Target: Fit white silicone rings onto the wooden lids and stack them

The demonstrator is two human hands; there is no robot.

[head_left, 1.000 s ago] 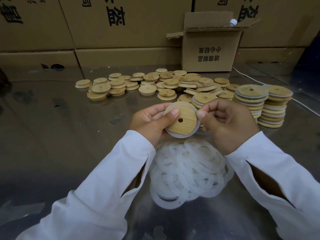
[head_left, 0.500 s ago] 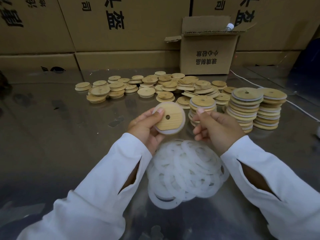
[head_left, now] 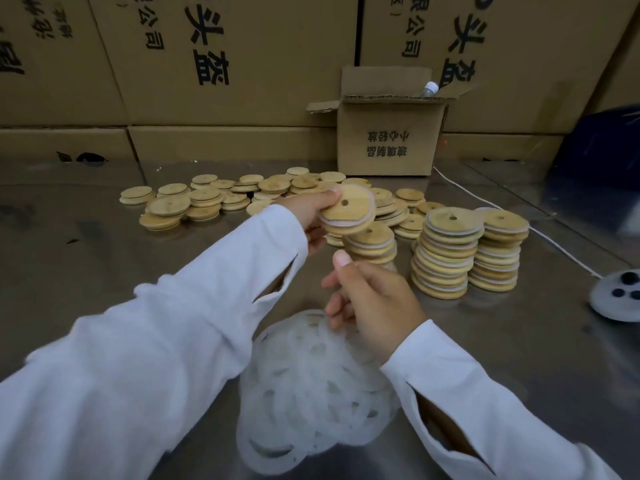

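My left hand (head_left: 313,211) grips a wooden lid (head_left: 348,210) with a white silicone ring fitted round it, held just above a short stack of ringed lids (head_left: 372,244). My right hand (head_left: 372,301) hovers with loosely curled fingers over the pile of loose white rings (head_left: 311,386) and holds nothing that I can see. Two taller stacks of ringed lids (head_left: 446,252) stand to the right. Bare wooden lids (head_left: 204,199) lie scattered behind.
A small open cardboard box (head_left: 388,136) stands at the back, with large cartons (head_left: 221,64) walling the far edge of the metal table (head_left: 69,271). A white round device (head_left: 620,299) with a cord lies at the right edge.
My left hand has carried the ringed lid forward and right, from in front of me to above the short stack. My right hand let go of it and dropped toward the ring pile.
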